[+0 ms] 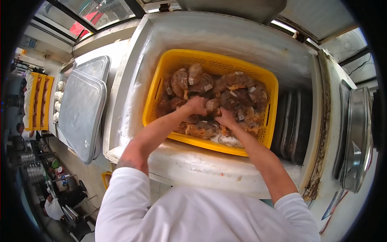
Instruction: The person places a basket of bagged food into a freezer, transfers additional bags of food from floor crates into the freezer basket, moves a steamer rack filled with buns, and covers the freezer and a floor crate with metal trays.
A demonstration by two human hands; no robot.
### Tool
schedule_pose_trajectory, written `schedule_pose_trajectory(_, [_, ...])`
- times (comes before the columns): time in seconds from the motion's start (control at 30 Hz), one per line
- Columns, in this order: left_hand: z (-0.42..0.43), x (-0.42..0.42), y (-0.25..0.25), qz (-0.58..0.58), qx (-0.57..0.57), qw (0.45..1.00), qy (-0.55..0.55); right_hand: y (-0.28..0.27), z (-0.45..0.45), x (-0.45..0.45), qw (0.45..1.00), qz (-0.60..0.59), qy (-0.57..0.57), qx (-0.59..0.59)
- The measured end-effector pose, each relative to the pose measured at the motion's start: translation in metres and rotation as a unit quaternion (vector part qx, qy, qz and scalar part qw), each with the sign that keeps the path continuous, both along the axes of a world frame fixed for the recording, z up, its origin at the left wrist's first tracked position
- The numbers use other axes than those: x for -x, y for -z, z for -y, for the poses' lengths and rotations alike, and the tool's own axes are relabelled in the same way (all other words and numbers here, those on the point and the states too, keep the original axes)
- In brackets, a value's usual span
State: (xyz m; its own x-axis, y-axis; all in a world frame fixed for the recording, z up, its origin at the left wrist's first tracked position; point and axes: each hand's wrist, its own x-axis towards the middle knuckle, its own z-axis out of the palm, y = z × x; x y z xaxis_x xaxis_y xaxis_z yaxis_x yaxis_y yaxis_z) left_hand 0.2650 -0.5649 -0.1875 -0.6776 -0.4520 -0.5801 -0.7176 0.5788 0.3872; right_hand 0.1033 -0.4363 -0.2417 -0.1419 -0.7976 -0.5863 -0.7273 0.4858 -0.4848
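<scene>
Inside a yellow perforated crate [175, 54] lie many brown food bundles [239, 80] in clear plastic bags, their exact kind hard to make out. My left hand [196, 105] is closed at the middle of the pile, gripping the side of one roundish brown bagged bundle [212, 105]. Just to the right, my right hand [226, 118] has its fingers closed at the lower right of that same bundle. The fingertips of both hands are partly hidden among the bags. Other bags surround both hands, with a paler, whitish one [226, 140] near the crate's front edge.
The crate sits in a frosted white chest freezer [137, 80]. Dark trays [296, 125] stand on edge to its right. Grey metal lids [82, 113] lie at the left, steel pans [356, 139] at the right. Yellow crates [38, 101] and other people [54, 207] appear far left.
</scene>
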Motion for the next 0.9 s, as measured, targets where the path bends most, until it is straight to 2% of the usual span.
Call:
schedule_pose_trajectory(0.07, [0.004, -0.015, -0.047, -0.026, 0.034, 0.999, -0.001, -0.006, 0.002, 0.005, 0.994, 0.094, 0.016, 0.057])
schedule_pose_trajectory(0.1, [0.007, -0.025, -0.075, -0.058, 0.071, 0.996, 0.000, -0.033, 0.004, 0.005, 0.978, 0.170, 0.080, 0.094])
schedule_pose_trajectory(0.13, [0.009, -0.037, -0.106, -0.032, 0.090, 0.995, 0.010, -0.055, 0.008, 0.004, 0.977, 0.174, 0.079, 0.090])
schedule_pose_trajectory(0.2, [0.010, -0.070, -0.152, 0.042, 0.140, 0.988, 0.055, -0.096, 0.013, -0.006, 0.950, 0.242, 0.061, 0.186])
schedule_pose_trajectory(0.23, [0.006, -0.090, -0.163, 0.088, 0.174, 0.977, 0.086, -0.125, 0.016, -0.022, 0.950, 0.249, 0.049, 0.181])
schedule_pose_trajectory(0.27, [-0.001, -0.111, -0.154, 0.123, 0.240, 0.954, 0.132, -0.146, 0.018, -0.047, 0.950, 0.255, 0.039, 0.178])
schedule_pose_trajectory(0.3, [-0.008, -0.136, -0.135, 0.155, 0.306, 0.922, 0.177, -0.125, 0.019, -0.074, 0.958, 0.191, -0.029, 0.212])
schedule_pose_trajectory(0.33, [-0.014, -0.175, -0.107, 0.099, 0.333, 0.915, 0.206, -0.091, 0.016, -0.100, 0.958, 0.125, -0.098, 0.240])
schedule_pose_trajectory(0.37, [-0.016, -0.197, -0.085, 0.043, 0.357, 0.903, 0.233, -0.066, 0.011, -0.122, 0.939, 0.135, -0.162, 0.272])
schedule_pose_trajectory(0.4, [-0.009, -0.187, -0.090, 0.038, 0.358, 0.902, 0.238, -0.052, 0.010, -0.132, 0.914, 0.144, -0.227, 0.303])
schedule_pose_trajectory(0.43, [0.001, -0.172, -0.103, 0.154, 0.262, 0.921, 0.242, -0.053, 0.018, -0.122, 0.917, 0.141, -0.221, 0.302])
schedule_pose_trajectory(0.47, [0.001, -0.160, -0.118, 0.268, 0.155, 0.920, 0.239, -0.058, 0.029, -0.108, 0.900, 0.243, -0.253, 0.259])
schedule_pose_trajectory(0.5, [-0.005, -0.142, -0.140, 0.200, 0.225, 0.943, 0.142, -0.063, 0.036, -0.093, 0.871, 0.343, -0.281, 0.213])
schedule_pose_trajectory(0.53, [-0.004, -0.122, -0.151, 0.196, 0.223, 0.944, 0.142, -0.073, 0.040, -0.073, 0.881, 0.351, -0.260, 0.182])
schedule_pose_trajectory(0.57, [-0.003, -0.104, -0.159, 0.120, 0.212, 0.964, 0.109, -0.079, 0.039, -0.052, 0.889, 0.360, -0.238, 0.149])
schedule_pose_trajectory(0.6, [-0.002, -0.086, -0.160, 0.045, 0.201, 0.976, 0.070, -0.065, 0.038, -0.034, 0.912, 0.312, -0.218, 0.154])
schedule_pose_trajectory(0.63, [-0.003, -0.062, -0.155, 0.042, 0.142, 0.987, 0.067, -0.051, 0.034, -0.021, 0.930, 0.265, -0.199, 0.158])
schedule_pose_trajectory(0.67, [-0.004, -0.038, -0.150, 0.038, 0.082, 0.994, 0.065, -0.053, 0.027, -0.012, 0.951, 0.207, -0.203, 0.103])
schedule_pose_trajectory(0.7, [-0.001, -0.023, -0.126, 0.009, 0.011, 0.993, 0.115, -0.056, 0.022, -0.006, 0.966, 0.146, -0.205, 0.050])
schedule_pose_trajectory(0.73, [0.002, -0.010, -0.094, -0.020, -0.058, 0.984, 0.166, -0.041, 0.012, -0.011, 0.966, 0.144, -0.208, 0.050])
schedule_pose_trajectory(0.8, [0.003, 0.013, -0.057, 0.055, -0.119, 0.951, 0.279, -0.006, -0.006, -0.023, 0.969, 0.090, -0.228, 0.043])
schedule_pose_trajectory(0.83, [-0.003, 0.012, -0.027, 0.054, -0.118, 0.952, 0.277, 0.002, -0.009, -0.028, 0.969, 0.072, -0.234, 0.040])
schedule_pose_trajectory(0.9, [-0.019, 0.004, 0.020, 0.070, -0.025, 0.922, 0.379, 0.000, 0.001, -0.034, 0.963, 0.097, -0.247, -0.050])
